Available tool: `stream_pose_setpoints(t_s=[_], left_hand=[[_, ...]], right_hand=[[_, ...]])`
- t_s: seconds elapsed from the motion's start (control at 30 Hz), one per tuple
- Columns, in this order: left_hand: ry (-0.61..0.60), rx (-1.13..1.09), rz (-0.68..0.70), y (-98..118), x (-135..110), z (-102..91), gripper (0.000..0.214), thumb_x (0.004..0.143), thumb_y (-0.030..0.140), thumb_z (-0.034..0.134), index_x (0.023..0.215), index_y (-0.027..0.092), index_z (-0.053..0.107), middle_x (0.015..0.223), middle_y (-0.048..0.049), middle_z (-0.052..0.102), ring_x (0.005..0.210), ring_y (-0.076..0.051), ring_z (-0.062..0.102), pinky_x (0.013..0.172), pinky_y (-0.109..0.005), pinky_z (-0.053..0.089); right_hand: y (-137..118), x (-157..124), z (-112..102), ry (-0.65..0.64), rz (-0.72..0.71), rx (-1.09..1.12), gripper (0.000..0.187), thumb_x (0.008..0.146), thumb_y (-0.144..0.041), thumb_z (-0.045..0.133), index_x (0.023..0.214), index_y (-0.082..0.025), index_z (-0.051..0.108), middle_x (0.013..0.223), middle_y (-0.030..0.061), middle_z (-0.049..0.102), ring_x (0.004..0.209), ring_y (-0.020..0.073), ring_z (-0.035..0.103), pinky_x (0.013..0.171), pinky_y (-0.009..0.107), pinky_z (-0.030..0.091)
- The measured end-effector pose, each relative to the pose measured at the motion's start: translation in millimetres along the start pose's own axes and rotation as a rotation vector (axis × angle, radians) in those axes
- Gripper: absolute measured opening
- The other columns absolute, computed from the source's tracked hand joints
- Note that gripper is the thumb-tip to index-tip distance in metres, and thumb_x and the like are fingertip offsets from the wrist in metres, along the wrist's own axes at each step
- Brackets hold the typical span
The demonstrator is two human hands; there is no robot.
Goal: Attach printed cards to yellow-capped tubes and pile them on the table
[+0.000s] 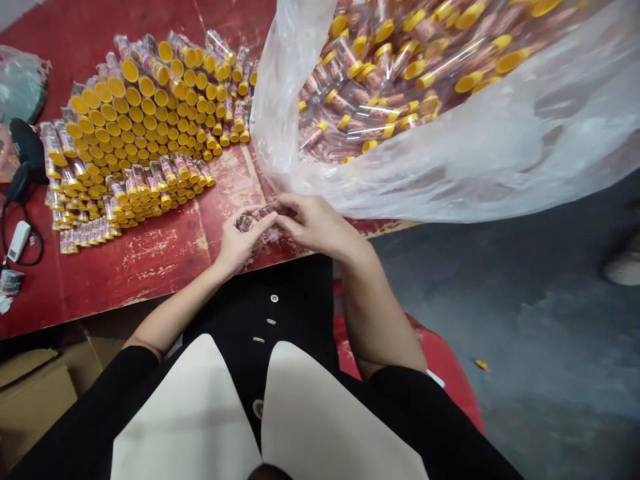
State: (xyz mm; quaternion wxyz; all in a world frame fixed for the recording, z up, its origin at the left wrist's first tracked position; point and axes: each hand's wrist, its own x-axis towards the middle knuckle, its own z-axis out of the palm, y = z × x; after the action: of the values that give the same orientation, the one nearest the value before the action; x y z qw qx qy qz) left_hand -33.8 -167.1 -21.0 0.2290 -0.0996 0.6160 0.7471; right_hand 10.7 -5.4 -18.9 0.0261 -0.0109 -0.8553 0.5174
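Near the table's front edge, my left hand [238,241] is closed around the near end of a clear plastic tube [256,216]. My right hand [316,225] grips the tube's other end, thumb and fingers pinched together. A bit of yellow shows between the right fingers, and the rest of that end is hidden. To the left of my hands stands a big stack of similar tubes [131,120], yellow ends mostly facing me. Just beyond my right hand lies a large clear plastic bag [400,177], open and full of loose tubes [373,87] with yellow caps.
The red table [165,257] has worn paint, and its front edge runs just below my hands. At the far left lie a black device [25,157] with a cable and a white tag [19,241]. A red stool [445,367] is under me; cardboard [40,393] sits below the table.
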Motion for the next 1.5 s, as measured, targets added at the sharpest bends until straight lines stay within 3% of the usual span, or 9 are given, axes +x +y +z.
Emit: stream_pose_setpoints(t_s=[0.1, 0.27, 0.4, 0.5, 0.6, 0.87, 1.17, 1.3, 1.5], left_hand=[[0.021, -0.043, 0.117, -3, -3, 4.6, 0.037, 0.063, 0.037, 0.091, 0.077, 0.017, 0.064, 0.059, 0.0082, 0.051, 0.047, -0.003, 0.041, 0.046, -0.017, 0.031], [-0.001, -0.254, -0.015, 3, -8, 14.9, 0.051, 0.058, 0.042, 0.093, 0.071, 0.017, 0.051, 0.053, 0.0114, 0.04, 0.041, 0.0, 0.031, 0.039, -0.015, 0.024], [-0.012, -0.396, -0.102, 12, -8, 21.1, 0.047, 0.065, 0.035, 0.092, 0.068, 0.016, 0.049, 0.055, 0.0102, 0.042, 0.042, 0.001, 0.036, 0.041, -0.013, 0.03], [0.004, -0.465, -0.168, 18, -6, 20.5, 0.039, 0.067, 0.023, 0.091, 0.071, 0.014, 0.053, 0.057, 0.01, 0.044, 0.043, 0.002, 0.037, 0.042, -0.012, 0.031], [0.033, -0.486, -0.189, 20, -4, 18.7, 0.039, 0.066, 0.022, 0.091, 0.069, 0.014, 0.053, 0.058, 0.0102, 0.044, 0.042, 0.003, 0.035, 0.04, -0.011, 0.029], [-0.044, -0.45, -0.236, 16, -11, 21.5, 0.041, 0.069, 0.031, 0.089, 0.068, 0.014, 0.053, 0.058, 0.0088, 0.045, 0.043, 0.002, 0.034, 0.041, -0.012, 0.03], [-0.148, -0.359, -0.257, 13, -19, 22.9, 0.042, 0.073, 0.04, 0.086, 0.073, 0.013, 0.053, 0.063, 0.0067, 0.051, 0.045, 0.002, 0.036, 0.043, -0.012, 0.031], [-0.167, -0.348, -0.275, 13, -22, 22.5, 0.042, 0.071, 0.037, 0.087, 0.077, 0.015, 0.052, 0.061, 0.0093, 0.045, 0.045, 0.001, 0.038, 0.044, -0.012, 0.032], [-0.165, -0.382, -0.253, 19, -20, 18.1, 0.038, 0.073, 0.025, 0.087, 0.076, 0.016, 0.05, 0.057, 0.0111, 0.041, 0.042, 0.002, 0.036, 0.043, -0.011, 0.03]], right_hand=[[-3, -1, 1, 0.065, 0.053, 0.16, 0.015, 0.079, -0.027, 0.07, 0.089, -0.017, 0.07, 0.08, 0.003, 0.071, 0.071, 0.0148, 0.061, 0.069, 0.028, 0.049], [-3, -2, 18, 0.221, 0.085, 0.442, 0.029, 0.081, -0.046, 0.073, 0.078, -0.017, 0.066, 0.072, 0.0008, 0.065, 0.065, 0.011, 0.057, 0.062, 0.024, 0.047], [4, -3, 27, 0.196, 0.133, 0.671, 0.036, 0.085, -0.056, 0.068, 0.081, -0.021, 0.065, 0.068, -0.0022, 0.058, 0.054, 0.0072, 0.046, 0.05, 0.022, 0.041], [16, -9, 25, 0.288, 0.05, 0.812, 0.043, 0.077, -0.052, 0.078, 0.11, -0.027, 0.067, 0.099, 0.0007, 0.067, 0.08, 0.0119, 0.062, 0.072, 0.025, 0.057], [23, -21, 19, 0.385, -0.027, 0.867, 0.055, 0.072, -0.045, 0.084, 0.122, -0.033, 0.064, 0.117, 0.0018, 0.065, 0.106, 0.0175, 0.064, 0.099, 0.037, 0.058], [-3, -33, 36, 0.73, -0.209, 0.773, 0.035, 0.083, -0.035, 0.076, 0.116, -0.032, 0.063, 0.107, 0.0006, 0.062, 0.105, 0.0154, 0.065, 0.112, 0.047, 0.054], [-3, -41, 48, 1.125, -0.248, 0.368, 0.021, 0.078, -0.027, 0.082, 0.097, -0.025, 0.072, 0.094, 0.0028, 0.059, 0.089, 0.0159, 0.064, 0.083, 0.036, 0.062], [-12, -53, 50, 1.073, -0.308, 0.28, 0.028, 0.079, -0.024, 0.081, 0.106, -0.028, 0.076, 0.099, 0.0044, 0.061, 0.093, 0.0171, 0.065, 0.084, 0.036, 0.061], [-11, -67, 47, 0.75, -0.258, 0.281, 0.031, 0.091, -0.018, 0.064, 0.116, -0.032, 0.074, 0.111, 0.0057, 0.066, 0.104, 0.0199, 0.069, 0.091, 0.04, 0.062]])
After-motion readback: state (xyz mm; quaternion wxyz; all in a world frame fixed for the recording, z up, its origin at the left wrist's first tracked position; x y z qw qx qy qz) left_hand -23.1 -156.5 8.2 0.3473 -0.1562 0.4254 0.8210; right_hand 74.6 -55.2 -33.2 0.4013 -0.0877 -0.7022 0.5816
